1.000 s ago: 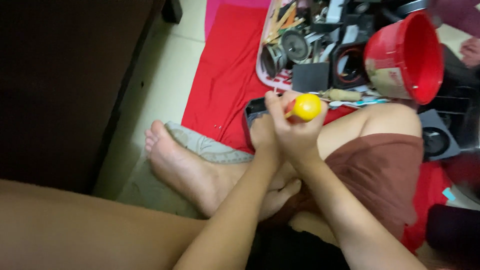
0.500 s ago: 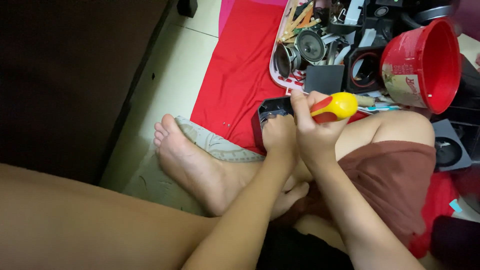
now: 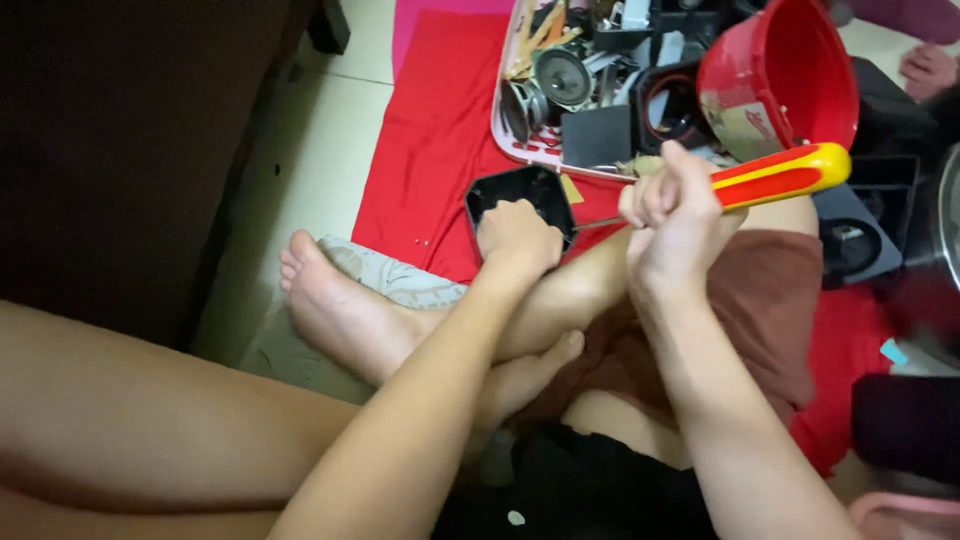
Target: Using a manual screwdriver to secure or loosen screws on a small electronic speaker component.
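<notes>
My right hand (image 3: pixel 672 215) grips a screwdriver with a yellow and red handle (image 3: pixel 785 175). The handle points right and the thin metal shaft (image 3: pixel 597 223) runs left toward a black hexagonal plastic part (image 3: pixel 520 190). My left hand (image 3: pixel 517 240) rests closed on the near edge of that black part, holding it down on the red cloth (image 3: pixel 430 150). The shaft's tip is hidden behind my left hand. My crossed legs and a bare foot (image 3: pixel 340 310) lie under both forearms.
A pink tray (image 3: pixel 510 140) behind the black part holds several speaker parts and tools. A red bucket (image 3: pixel 780 70) lies tipped at the upper right, with black speaker housings (image 3: pixel 855 240) beside it. A dark cabinet (image 3: pixel 130 150) stands at the left.
The screwdriver has tilted from upright to nearly level, its handle now pointing right. My left hand stays on the black part. The camera has moved closer and shifted right.
</notes>
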